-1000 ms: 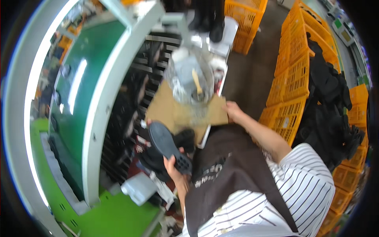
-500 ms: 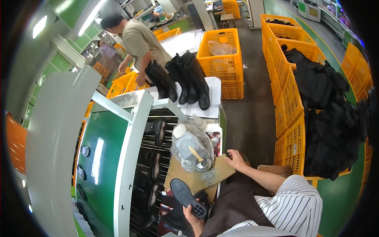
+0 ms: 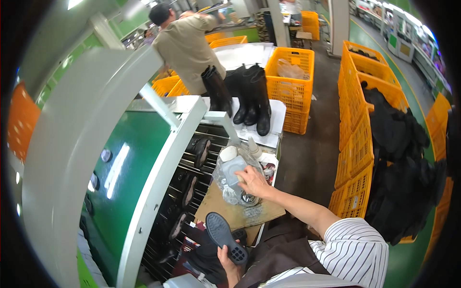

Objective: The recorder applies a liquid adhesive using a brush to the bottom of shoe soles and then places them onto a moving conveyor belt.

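Note:
My left hand (image 3: 229, 263) grips a dark grey rubber shoe sole (image 3: 222, 233) near its heel end, tread side showing. Behind the sole lies something black, partly hidden. My right hand (image 3: 254, 183) is over a plastic-wrapped container (image 3: 232, 169), its fingers closed around the pale handle of a brush (image 3: 240, 178), which they mostly hide. The brush stands in a small round cup (image 3: 248, 197) beside the container. Under these is a brown cardboard sheet (image 3: 225, 210).
Left of the cardboard, black shoes (image 3: 190, 189) sit on a roller rack under a grey machine frame (image 3: 163, 192). Tall black boots (image 3: 261, 103) stand on the table beyond. Yellow crates (image 3: 353, 192) with black pieces line the right. A person in a beige shirt (image 3: 189, 48) works opposite.
My right hand has moved from the cardboard's right edge onto the brush handle. The left hand still holds the sole. The person opposite has straightened and raised an arm; the view has shifted.

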A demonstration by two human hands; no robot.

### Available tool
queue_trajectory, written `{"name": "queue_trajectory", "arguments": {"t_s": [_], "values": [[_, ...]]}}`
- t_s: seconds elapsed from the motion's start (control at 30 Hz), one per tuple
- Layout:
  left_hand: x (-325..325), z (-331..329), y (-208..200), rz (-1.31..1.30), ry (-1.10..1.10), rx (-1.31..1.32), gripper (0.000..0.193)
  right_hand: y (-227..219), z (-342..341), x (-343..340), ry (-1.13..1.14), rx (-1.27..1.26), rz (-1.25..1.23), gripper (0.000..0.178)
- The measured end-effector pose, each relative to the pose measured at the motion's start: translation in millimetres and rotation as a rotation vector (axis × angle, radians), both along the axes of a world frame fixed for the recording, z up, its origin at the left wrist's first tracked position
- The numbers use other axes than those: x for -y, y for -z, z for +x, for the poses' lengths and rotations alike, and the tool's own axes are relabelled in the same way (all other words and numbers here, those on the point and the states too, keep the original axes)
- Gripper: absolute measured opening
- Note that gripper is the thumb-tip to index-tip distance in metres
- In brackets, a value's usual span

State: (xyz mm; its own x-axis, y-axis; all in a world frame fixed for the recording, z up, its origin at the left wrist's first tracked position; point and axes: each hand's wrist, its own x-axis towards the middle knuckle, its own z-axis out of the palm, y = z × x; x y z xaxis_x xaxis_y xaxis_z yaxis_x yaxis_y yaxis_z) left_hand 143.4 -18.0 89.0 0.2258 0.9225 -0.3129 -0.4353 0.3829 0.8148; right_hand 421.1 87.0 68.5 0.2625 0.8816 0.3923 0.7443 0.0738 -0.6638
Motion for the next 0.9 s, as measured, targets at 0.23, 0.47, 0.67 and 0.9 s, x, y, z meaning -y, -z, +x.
{"name": "queue_trajectory", "arguments": {"t_s": [0.23, 0.47, 0.67, 0.9], "values": [[10, -23, 35, -0.053, -0.083, 0.112, 0.038, 5, 16, -7, -0.039, -0.083, -0.008, 0.025], [13, -32, 41, -0.125, -0.081, 0.434, 0.055, -9, 29, -3, -0.198, -0.32, -0.395, 0.023], [11, -46, 45, -0.167, -0.063, 0.514, 0.055, -15, 18, -8, -0.421, -0.348, -0.867, 0.024], [16, -50, 44, -0.161, -0.022, 0.562, 0.057, -34, 13, 2, -0.415, -0.379, -0.808, 0.02]]}}
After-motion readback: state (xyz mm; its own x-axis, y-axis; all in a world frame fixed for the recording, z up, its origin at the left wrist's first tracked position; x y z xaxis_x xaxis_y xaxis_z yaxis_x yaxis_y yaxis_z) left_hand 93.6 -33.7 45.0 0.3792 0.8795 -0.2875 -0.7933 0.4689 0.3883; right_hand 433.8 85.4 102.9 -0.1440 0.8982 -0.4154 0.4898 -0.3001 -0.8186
